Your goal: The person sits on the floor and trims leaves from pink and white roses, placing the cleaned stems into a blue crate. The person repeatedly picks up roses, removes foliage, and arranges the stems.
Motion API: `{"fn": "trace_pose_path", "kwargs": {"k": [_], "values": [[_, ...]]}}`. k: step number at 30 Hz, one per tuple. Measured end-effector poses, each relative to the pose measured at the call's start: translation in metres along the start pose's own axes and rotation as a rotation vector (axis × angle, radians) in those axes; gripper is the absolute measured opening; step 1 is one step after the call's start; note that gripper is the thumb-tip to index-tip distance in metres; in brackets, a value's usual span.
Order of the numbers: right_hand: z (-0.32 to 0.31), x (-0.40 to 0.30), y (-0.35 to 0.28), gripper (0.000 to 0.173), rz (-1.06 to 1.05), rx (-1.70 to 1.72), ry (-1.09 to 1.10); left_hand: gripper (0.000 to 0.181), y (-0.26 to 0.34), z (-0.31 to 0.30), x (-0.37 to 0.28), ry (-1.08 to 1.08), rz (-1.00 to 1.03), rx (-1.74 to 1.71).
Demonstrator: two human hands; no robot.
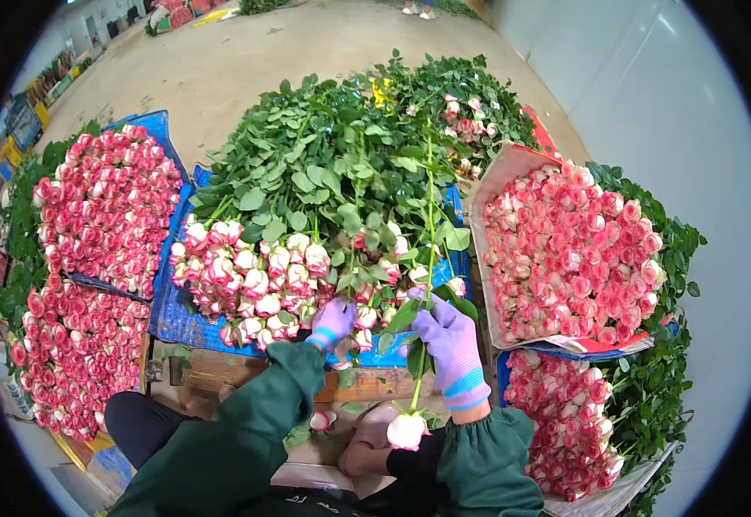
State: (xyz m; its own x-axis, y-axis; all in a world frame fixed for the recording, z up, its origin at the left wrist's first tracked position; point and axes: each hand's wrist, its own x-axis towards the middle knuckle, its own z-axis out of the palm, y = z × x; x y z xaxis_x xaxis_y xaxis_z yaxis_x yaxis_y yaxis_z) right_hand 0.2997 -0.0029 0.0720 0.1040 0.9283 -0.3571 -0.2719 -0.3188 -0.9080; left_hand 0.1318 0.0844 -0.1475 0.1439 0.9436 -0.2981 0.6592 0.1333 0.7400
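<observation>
My right hand (pixel 449 342), in a purple glove with a blue-banded cuff, grips a single long-stemmed rose (pixel 407 432). Its white bloom with pink edges hangs down over my knee, and the leafy stem (pixel 429 213) reaches up past the hand. My left hand (pixel 334 321), gloved alike, is in among the white-and-pink rose heads (pixel 256 284) at the front of the pile. Leaves and blooms hide its fingertips, so whether it holds a stem is unclear. Behind these heads lies a thick heap of green rose foliage (pixel 291 155). Blue sheeting (pixel 181 320) lies under the pile.
Wrapped bundles of pink roses stand at left (pixel 113 200), lower left (pixel 81 355), right (pixel 572 252) and lower right (pixel 559 420). A wooden beam (pixel 220 371) runs along the near edge. A fallen rose head (pixel 321 421) lies by my feet. A pale wall (pixel 647 84) rises at right.
</observation>
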Motion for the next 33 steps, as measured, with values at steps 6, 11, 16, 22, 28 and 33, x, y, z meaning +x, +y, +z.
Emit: {"fn": "trace_pose_path", "kwargs": {"k": [6,11,16,22,28,33], "values": [[0.002,0.005,0.017,0.033,-0.164,-0.001,-0.007,0.022,0.026,-0.048,-0.114,0.057,0.081,-0.846],[0.015,-0.001,0.013,0.039,-0.196,0.045,-0.059,0.023,0.027,-0.084,-0.205,0.290,0.094,-0.794],[0.018,0.012,0.036,0.039,-0.253,-0.847,0.078,0.032,0.034,-0.157,-0.232,0.140,0.209,-0.897],[0.029,0.014,0.119,0.034,-0.192,-1.782,-0.082,0.037,0.015,-0.276,-0.252,0.245,0.274,-0.664],[0.054,-0.009,0.202,0.022,-0.245,-1.894,-0.306,0.035,0.000,-0.334,-0.283,0.602,0.356,-0.537],[0.072,-0.009,0.269,0.021,-0.159,-1.919,-0.287,0.040,-0.029,-0.338,-0.280,0.788,0.364,-0.518]]}}
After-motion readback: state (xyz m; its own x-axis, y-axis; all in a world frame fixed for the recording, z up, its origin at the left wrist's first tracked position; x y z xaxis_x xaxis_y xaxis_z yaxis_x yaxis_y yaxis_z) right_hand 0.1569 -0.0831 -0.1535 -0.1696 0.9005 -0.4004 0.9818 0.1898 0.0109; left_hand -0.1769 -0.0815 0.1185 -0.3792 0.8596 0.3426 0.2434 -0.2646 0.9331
